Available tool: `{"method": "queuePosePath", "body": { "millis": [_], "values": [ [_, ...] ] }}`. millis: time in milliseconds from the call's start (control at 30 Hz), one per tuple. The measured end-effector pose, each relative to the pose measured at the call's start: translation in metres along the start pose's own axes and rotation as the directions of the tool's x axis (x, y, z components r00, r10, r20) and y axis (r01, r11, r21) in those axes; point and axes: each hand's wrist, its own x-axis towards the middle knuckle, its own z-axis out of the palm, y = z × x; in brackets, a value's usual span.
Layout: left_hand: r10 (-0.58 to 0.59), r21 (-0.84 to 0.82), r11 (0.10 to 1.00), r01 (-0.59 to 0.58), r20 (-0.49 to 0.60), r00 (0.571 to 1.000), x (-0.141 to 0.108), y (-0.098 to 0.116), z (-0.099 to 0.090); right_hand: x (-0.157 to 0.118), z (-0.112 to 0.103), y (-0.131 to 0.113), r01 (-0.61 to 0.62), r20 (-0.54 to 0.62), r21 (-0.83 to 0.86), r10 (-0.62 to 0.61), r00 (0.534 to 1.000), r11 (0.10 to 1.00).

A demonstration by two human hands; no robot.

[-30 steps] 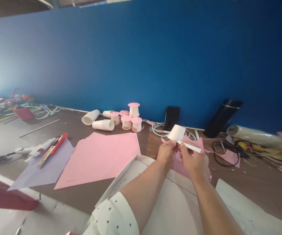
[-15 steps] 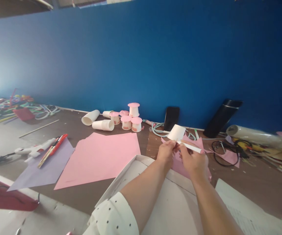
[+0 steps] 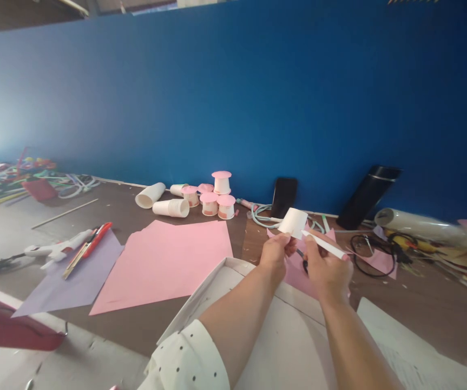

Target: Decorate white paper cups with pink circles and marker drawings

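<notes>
Near the table's [image 3: 148, 319] far edge my left hand [image 3: 274, 255] pinches a cup [image 3: 293, 221], right hand [image 3: 331, 277] a pen [image 3: 327, 246] — likely drawing; steadiness next.

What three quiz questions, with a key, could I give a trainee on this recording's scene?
1. Which hand holds the slim white pen with a pink end?
2. True or false: the white tapered paper cup in the left hand has its narrow end up.
3. Which lies on the purple paper sheet: A, a red-handled metal cutter; B, a black cylindrical bottle; C, a black rectangular phone?
Key: 1, right hand; 2, true; 3, A.
</notes>
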Motion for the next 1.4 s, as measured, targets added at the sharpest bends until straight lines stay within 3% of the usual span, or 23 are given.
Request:
{"method": "queuePosePath", "body": {
  "millis": [533,1400],
  "values": [
    [0.047,0.049,0.997,-0.052,0.092,0.995,0.01,-0.009,-0.008,-0.001,0.002,-0.001,0.061,0.028,-0.028,-0.061,0.998,0.998],
    [0.059,0.117,0.99,-0.072,0.108,0.992,0.013,-0.011,-0.009,-0.001,0.001,0.0,0.072,0.015,-0.042,-0.071,0.997,0.997]
  ]
}}
